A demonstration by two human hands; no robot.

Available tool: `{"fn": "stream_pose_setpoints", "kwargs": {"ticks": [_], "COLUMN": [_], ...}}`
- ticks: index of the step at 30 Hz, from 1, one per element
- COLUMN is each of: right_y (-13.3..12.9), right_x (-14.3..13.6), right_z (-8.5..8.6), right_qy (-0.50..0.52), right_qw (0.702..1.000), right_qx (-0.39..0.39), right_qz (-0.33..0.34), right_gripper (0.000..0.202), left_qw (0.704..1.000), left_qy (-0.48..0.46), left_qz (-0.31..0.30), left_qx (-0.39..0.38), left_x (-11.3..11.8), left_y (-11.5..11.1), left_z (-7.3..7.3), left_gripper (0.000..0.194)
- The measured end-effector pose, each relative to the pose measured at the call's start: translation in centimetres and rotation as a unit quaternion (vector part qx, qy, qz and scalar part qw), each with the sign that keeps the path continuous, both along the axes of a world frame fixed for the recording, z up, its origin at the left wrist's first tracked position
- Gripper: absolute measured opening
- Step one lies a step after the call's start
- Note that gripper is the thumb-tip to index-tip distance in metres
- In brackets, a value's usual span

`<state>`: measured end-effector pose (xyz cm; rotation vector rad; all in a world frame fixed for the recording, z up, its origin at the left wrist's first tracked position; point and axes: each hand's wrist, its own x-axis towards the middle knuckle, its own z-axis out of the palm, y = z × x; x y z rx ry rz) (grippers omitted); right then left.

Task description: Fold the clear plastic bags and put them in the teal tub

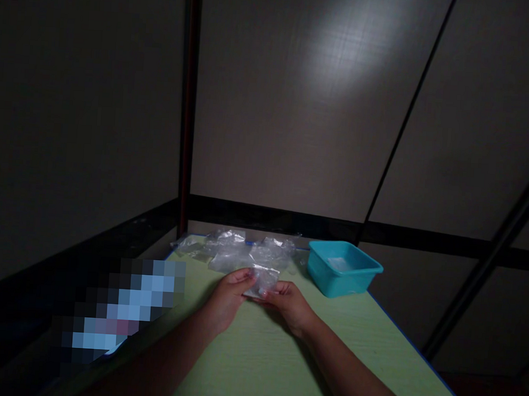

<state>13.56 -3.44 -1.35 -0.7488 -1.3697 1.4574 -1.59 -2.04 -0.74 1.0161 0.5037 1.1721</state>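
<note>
Clear, crinkly plastic bag, pinched between your left hand and right hand over the pale green desk, toward its far edge, looks light, limp and slippery; thin film could tear, so grip its side edges, fingertips flat.

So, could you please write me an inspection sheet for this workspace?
Surface: pale green table with blue edging, dimly lit.
Job's things: folded clear plastic, held; turquoise tub on the right, something pale inside.
Clutter: crumpled plastic along the far side; pixelated patch on the left, contents unreadable.
Hands: left hand and right hand both grip the folded clear plastic.
Cables: nothing seen.
Surroundings: greyish panels with dark strips beyond the table.
</note>
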Motion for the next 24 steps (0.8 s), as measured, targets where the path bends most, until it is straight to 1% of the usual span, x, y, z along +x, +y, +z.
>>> {"fn": "stream_pose_setpoints", "kwargs": {"ticks": [3, 8, 11, 14, 19, 24], "right_y": [0.11, 0.19, 0.25, 0.31, 0.30, 0.32], "right_x": [0.17, 0.38, 0.46, 0.58, 0.86, 0.98], "right_z": [-0.13, 0.26, 0.33, 0.13, -0.20, -0.24], "right_qy": [-0.013, -0.024, -0.029, -0.048, -0.092, -0.092], "right_qw": [1.000, 0.999, 0.998, 0.998, 0.996, 0.996], "right_qx": [-0.001, -0.021, -0.013, 0.003, 0.013, 0.011], "right_qz": [-0.014, -0.044, -0.056, -0.045, -0.004, -0.006], "right_gripper": [0.032, 0.034, 0.034, 0.035, 0.033, 0.033], "left_qw": [1.000, 0.999, 0.998, 0.997, 0.997, 0.996], "left_qy": [0.008, 0.036, 0.047, 0.036, 0.004, 0.028], "left_qz": [-0.013, -0.017, -0.044, -0.068, -0.078, -0.085], "left_qx": [0.010, 0.006, 0.005, 0.001, -0.018, -0.008], "left_x": [-0.09, -0.18, -0.22, -0.26, -0.26, -0.13], "left_y": [0.05, 0.09, -0.02, -0.13, 0.01, 0.04], "left_z": [-0.20, -0.57, -0.56, -0.50, -0.68, -0.82], "left_gripper": [0.028, 0.028, 0.031, 0.033, 0.047, 0.032]}}
